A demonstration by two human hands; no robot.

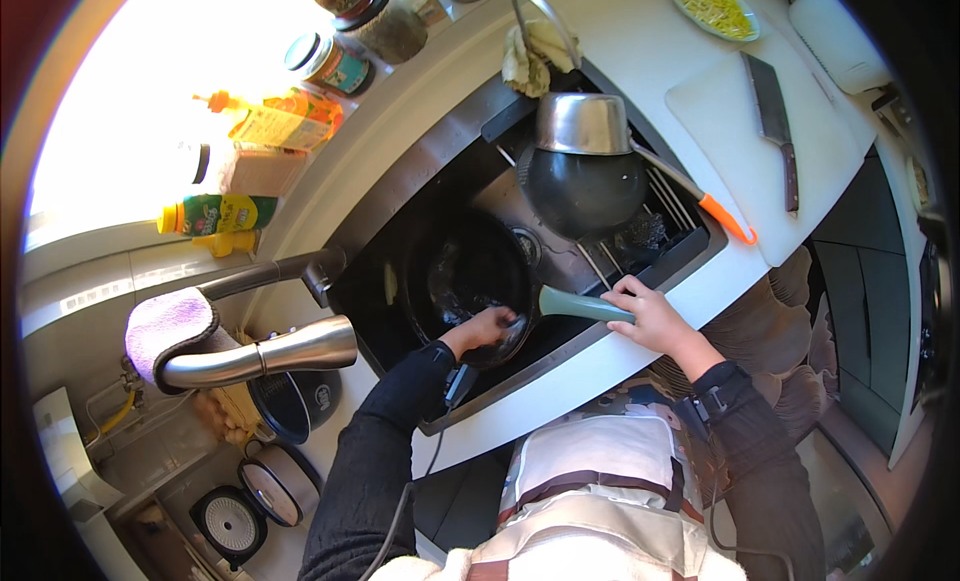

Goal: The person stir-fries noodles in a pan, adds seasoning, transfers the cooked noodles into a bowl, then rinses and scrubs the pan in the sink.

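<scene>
A black frying pan (470, 266) with a pale green handle (580, 304) is tilted in the dark sink, its inside wet and shiny. My right hand (655, 326) is closed round the end of that handle, over the sink's front edge. Inside the pan, at its near rim, my left hand (485, 331) has its fingers curled together. What those fingers hold, if anything, is too dark and small to make out. Behind the handle a black wok-like pan (585, 193) rests on a wire rack in the sink.
A steel saucepan (583, 124) with an orange-tipped handle sits over the dark pan. Right of the sink, a cleaver (770, 111) lies on a white cutting board (715, 121). The faucet (270, 356) reaches in at left. Bottles (235, 214) and jars line the windowsill.
</scene>
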